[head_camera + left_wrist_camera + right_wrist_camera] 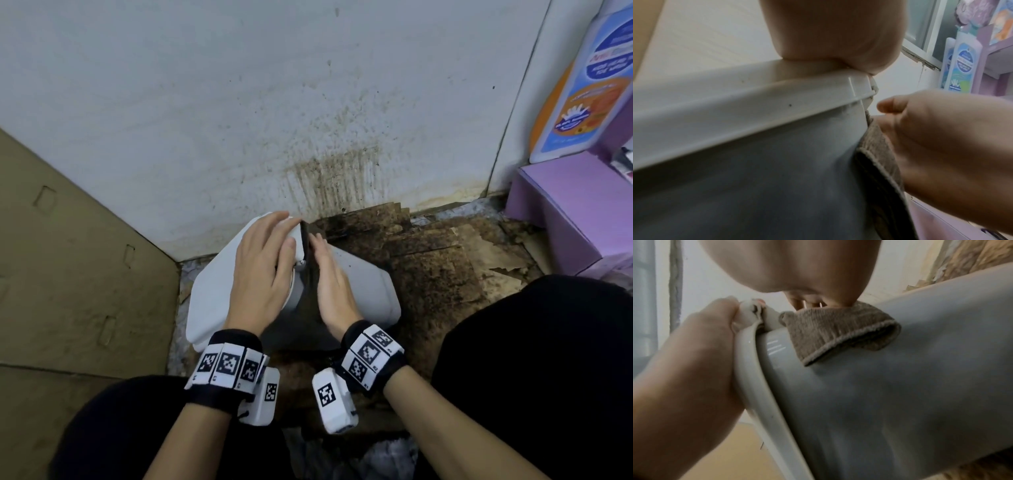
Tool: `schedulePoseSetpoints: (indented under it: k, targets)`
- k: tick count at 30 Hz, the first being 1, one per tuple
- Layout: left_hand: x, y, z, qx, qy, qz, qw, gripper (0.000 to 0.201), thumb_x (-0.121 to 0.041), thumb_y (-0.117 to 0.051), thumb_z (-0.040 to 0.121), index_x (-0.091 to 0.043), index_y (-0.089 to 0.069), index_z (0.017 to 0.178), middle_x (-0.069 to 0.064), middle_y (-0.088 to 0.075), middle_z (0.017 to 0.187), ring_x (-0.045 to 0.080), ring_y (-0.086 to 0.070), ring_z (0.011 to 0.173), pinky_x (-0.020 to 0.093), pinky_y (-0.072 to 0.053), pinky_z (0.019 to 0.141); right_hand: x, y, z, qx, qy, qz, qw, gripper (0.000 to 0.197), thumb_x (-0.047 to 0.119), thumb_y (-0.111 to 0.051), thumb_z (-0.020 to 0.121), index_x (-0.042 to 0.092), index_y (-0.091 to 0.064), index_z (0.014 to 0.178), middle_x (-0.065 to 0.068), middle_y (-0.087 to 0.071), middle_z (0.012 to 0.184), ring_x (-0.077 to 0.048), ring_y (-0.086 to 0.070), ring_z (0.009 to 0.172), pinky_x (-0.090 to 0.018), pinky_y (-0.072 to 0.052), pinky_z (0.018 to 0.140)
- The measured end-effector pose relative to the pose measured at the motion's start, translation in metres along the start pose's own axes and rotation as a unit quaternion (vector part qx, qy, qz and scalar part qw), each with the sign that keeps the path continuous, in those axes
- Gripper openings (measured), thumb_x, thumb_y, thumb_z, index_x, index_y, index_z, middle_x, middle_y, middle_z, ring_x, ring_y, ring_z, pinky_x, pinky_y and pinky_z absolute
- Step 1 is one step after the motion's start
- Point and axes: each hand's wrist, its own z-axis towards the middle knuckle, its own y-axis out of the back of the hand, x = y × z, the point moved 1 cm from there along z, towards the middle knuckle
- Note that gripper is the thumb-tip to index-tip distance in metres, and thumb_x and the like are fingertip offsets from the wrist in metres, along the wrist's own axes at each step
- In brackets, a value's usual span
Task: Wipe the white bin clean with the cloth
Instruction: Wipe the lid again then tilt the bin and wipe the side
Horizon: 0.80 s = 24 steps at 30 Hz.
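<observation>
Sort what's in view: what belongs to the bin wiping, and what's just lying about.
In use: white bin, brown cloth, left hand gripping the bin's lid, right hand pressing the cloth.
Lying about: purple box, cardboard sheet, stained floor cardboard.

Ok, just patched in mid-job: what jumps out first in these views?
The white bin lies tipped on the floor at centre, the left hand gripping its lid edge while the right hand presses a brown cloth flat against its side, just below the rim. Behind it, the wall carries a dark streaky stain running down to grimy, torn cardboard on the floor at right.
</observation>
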Motion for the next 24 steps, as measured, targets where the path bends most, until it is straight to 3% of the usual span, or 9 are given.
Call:
schedulePoseSetpoints:
  k: [3, 6, 8, 10, 15, 20, 24]
  targets:
    - [0.004, 0.002, 0.0, -0.003, 0.004, 0.0, 1.0, 0.041, -0.029, -0.034, 0.112, -0.02, -0.057, 0.144, -0.003, -0.05, 0.149, 0.018, -0.043, 0.142, 0.046, -0.035, 0.117, -0.008, 0.002, 0.004, 0.01, 0.049, -0.073, 0.996, 0.049, 0.016, -0.031, 0.108, 0.025, -0.034, 0.156, 0.007, -0.024, 0.166, -0.005, -0.014, 0.154, -0.035, -0.013, 0.128]
    - [0.004, 0.0, -0.001, -0.004, 0.005, 0.004, 1.0, 0.041, -0.028, -0.035, 0.111, -0.018, -0.057, 0.144, -0.002, -0.05, 0.15, 0.019, -0.043, 0.142, 0.046, -0.034, 0.117, -0.02, -0.001, 0.002, -0.001, 0.125, -0.215, 0.969, 0.053, 0.026, -0.027, 0.105, 0.024, -0.028, 0.158, 0.003, -0.022, 0.167, -0.009, -0.013, 0.154, -0.032, -0.012, 0.127]
    - [0.005, -0.001, -0.002, -0.003, 0.01, 0.007, 1.0, 0.042, -0.028, -0.035, 0.111, -0.017, -0.056, 0.145, -0.001, -0.05, 0.151, 0.019, -0.042, 0.143, 0.045, -0.034, 0.118, -0.024, -0.002, 0.002, -0.01, 0.139, -0.221, 0.965, 0.053, 0.03, -0.025, 0.107, 0.024, -0.026, 0.159, 0.005, -0.02, 0.168, -0.006, -0.012, 0.154, -0.028, -0.011, 0.126]
    - [0.007, -0.001, -0.002, -0.002, 0.023, 0.006, 1.0, 0.046, -0.031, -0.033, 0.111, -0.017, -0.052, 0.15, -0.001, -0.047, 0.154, 0.018, -0.04, 0.145, 0.043, -0.032, 0.12, -0.027, -0.003, 0.003, -0.004, 0.137, -0.204, 0.969, 0.052, 0.032, -0.023, 0.108, 0.025, -0.023, 0.159, 0.008, -0.018, 0.168, 0.0, -0.008, 0.154, -0.026, -0.009, 0.125]
    - [0.011, 0.001, -0.002, -0.003, 0.045, 0.003, 0.999, 0.05, -0.035, -0.029, 0.111, -0.021, -0.045, 0.156, -0.001, -0.039, 0.163, 0.016, -0.032, 0.152, 0.029, -0.021, 0.126, -0.035, -0.008, 0.012, 0.007, 0.146, -0.224, 0.963, 0.056, 0.04, -0.017, 0.107, 0.026, -0.018, 0.162, 0.009, -0.014, 0.169, 0.001, -0.006, 0.154, -0.034, -0.012, 0.128]
    - [0.012, 0.002, 0.0, -0.014, 0.048, 0.001, 0.999, 0.048, -0.032, -0.031, 0.11, -0.02, -0.052, 0.152, -0.001, -0.045, 0.157, 0.018, -0.038, 0.148, 0.036, -0.029, 0.122, -0.054, 0.007, 0.02, -0.002, 0.134, -0.236, 0.962, 0.056, 0.038, -0.017, 0.107, 0.026, -0.02, 0.161, 0.011, -0.015, 0.169, 0.002, -0.007, 0.154, -0.029, -0.011, 0.127]
    - [0.014, 0.006, -0.003, -0.019, 0.052, 0.0, 0.998, 0.047, -0.03, -0.032, 0.11, -0.02, -0.054, 0.15, -0.001, -0.047, 0.154, 0.018, -0.039, 0.145, 0.028, -0.028, 0.12, -0.083, 0.032, 0.026, -0.018, 0.089, -0.231, 0.969, 0.056, 0.034, -0.018, 0.107, 0.022, -0.021, 0.161, 0.011, -0.015, 0.168, 0.001, -0.009, 0.154, -0.028, -0.01, 0.127]
